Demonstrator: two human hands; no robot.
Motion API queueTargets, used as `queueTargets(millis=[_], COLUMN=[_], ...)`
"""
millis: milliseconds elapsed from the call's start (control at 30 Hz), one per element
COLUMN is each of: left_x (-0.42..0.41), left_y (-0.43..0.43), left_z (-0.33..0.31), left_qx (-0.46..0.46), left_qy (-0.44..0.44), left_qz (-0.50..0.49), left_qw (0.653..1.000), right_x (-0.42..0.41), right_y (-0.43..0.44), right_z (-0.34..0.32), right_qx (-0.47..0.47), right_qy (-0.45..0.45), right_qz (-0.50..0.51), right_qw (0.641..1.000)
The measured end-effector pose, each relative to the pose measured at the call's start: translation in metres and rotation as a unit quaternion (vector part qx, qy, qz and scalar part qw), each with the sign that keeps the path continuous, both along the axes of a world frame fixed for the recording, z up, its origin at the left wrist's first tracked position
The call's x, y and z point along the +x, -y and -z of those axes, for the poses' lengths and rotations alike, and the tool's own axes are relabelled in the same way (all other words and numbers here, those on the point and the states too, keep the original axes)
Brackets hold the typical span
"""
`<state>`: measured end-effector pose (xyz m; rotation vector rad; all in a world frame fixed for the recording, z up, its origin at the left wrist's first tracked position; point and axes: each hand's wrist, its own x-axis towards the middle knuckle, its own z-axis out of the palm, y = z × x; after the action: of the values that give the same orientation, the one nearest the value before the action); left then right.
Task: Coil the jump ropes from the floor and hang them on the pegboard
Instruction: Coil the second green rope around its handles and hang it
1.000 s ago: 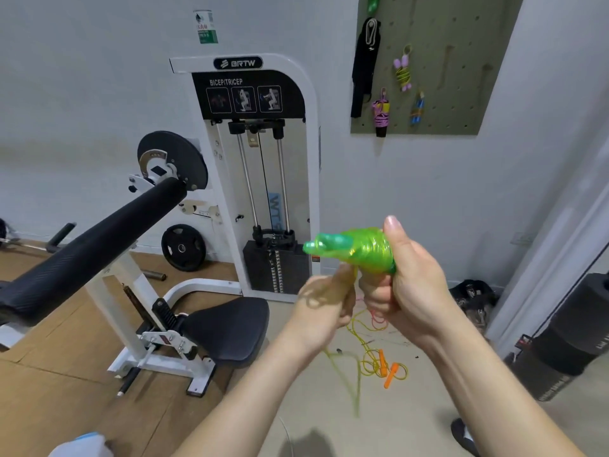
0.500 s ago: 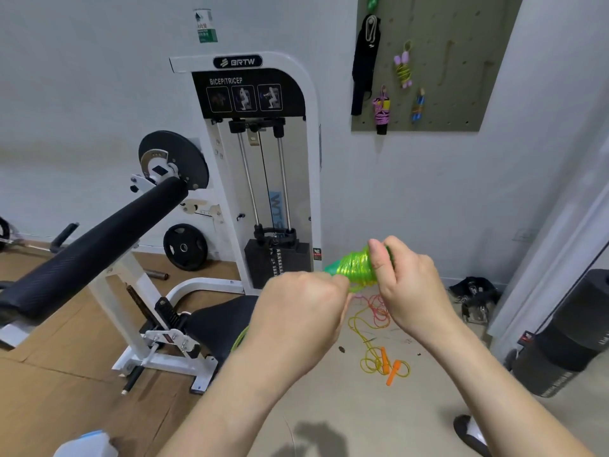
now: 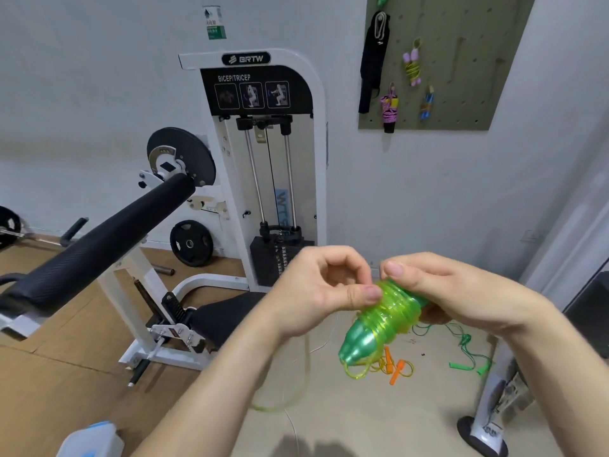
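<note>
Now: rope (image 3: 385,318) tilted, tip down-left

Right hand (image 3: 461,291) grips the wound green rope's upper end; left hand (image 3: 323,291) pinches its coils. The long axis runs upper right to lower left, handle tip toward the floor (image 3: 362,423) (mid-air, well apart from the pegboard (image 3: 461,94)). The machine (image 3: 316,159) reads "BRTW" and "BICEP/TRICEP".

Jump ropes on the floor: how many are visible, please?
2: an orange-handled yellow rope below the held green coil, a green rope right of it; others may be hidden.
</note>
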<state>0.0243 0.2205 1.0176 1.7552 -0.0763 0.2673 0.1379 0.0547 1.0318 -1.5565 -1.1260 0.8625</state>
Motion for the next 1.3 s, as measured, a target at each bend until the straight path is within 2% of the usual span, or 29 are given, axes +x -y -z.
queueTargets(millis=[100,167,300,433,500,600,700,767,867,967,1100,1167,1200,1300], left_x=[0.005,0.006,-0.001,-0.006,-0.005,-0.001,0.002,0.0,-0.007,-0.011,-0.012,-0.013,-0.013,-0.014], left_y=[0.018,0.023,0.018,0.015,0.016,0.019,0.026,0.028,0.032,0.035,0.031,0.031,0.033,0.036], left_z=[0.019,0.026,0.029,0.03,0.032,0.038,0.047,0.048,0.047,0.048,0.05,0.045,0.043,0.036], left_qx=[-0.212,-0.267,-0.22,-0.258,-0.242,-0.139,-0.053,0.029,0.113,0.18,0.149,0.181,0.168,0.03], left_qy=[-0.018,-0.034,-0.088,-0.082,-0.065,-0.042,-0.001,0.004,-0.012,-0.01,-0.029,-0.045,-0.053,-0.094], left_qz=[-0.005,-0.017,0.021,0.018,-0.035,-0.169,-0.237,-0.229,-0.194,-0.238,-0.18,-0.151,-0.135,-0.068], left_qw=[0.977,0.963,0.971,0.962,0.967,0.975,0.97,0.973,0.975,0.954,0.972,0.971,0.975,0.993], right_x=[0.001,-0.002,-0.005,-0.013,-0.02,-0.033,-0.039,-0.038,-0.031,-0.026,-0.026,-0.026,-0.026,-0.027], right_y=[-0.002,-0.003,0.0,-0.003,-0.008,-0.021,-0.039,-0.047,-0.048,-0.045,-0.037,-0.035,-0.035,-0.034], right_z=[0.017,0.03,0.038,0.028,0.024,0.028,0.046,0.056,0.065,0.067,0.063,0.062,0.062,0.063], right_qx=[0.04,0.063,0.062,0.029,-0.007,-0.031,0.037,0.081,0.121,0.146,0.166,0.176,0.181,0.186], right_qy=[-0.08,-0.101,-0.086,0.001,0.028,0.031,0.14,0.18,0.185,0.192,0.173,0.173,0.175,0.207], right_qz=[0.02,0.03,0.051,0.076,0.12,0.204,0.356,0.437,0.495,0.512,0.466,0.467,0.477,0.506], right_qw=[0.996,0.992,0.993,0.997,0.992,0.978,0.923,0.878,0.84,0.824,0.852,0.849,0.842,0.816])
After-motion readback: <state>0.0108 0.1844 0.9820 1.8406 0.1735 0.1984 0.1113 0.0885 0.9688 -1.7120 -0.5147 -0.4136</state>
